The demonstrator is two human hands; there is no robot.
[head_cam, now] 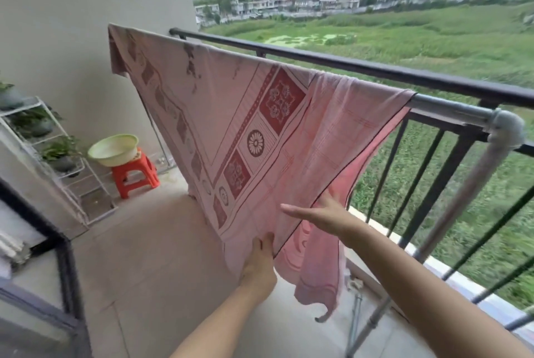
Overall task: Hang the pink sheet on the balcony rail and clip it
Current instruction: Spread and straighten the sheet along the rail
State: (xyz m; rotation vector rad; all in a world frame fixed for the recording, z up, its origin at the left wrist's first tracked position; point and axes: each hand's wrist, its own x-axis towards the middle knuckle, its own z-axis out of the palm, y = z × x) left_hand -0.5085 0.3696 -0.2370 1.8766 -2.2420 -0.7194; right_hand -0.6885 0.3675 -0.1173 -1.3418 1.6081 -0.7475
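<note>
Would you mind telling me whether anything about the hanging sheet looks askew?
Yes: the pink sheet sits askew on the grey bar. It is bunched in folds near the bar's right end, with a tail drooping lower than the rest. No clip shows. The left hand grips its bottom edge.

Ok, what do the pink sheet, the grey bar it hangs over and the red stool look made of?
The pink sheet looks like thin woven cloth, probably cotton, matte: it drapes in soft folds and light shows through. The grey bar looks like metal pipe, dull galvanised finish, with an elbow fitting. The red stool is likely moulded plastic: even colour, slight sheen.
</note>
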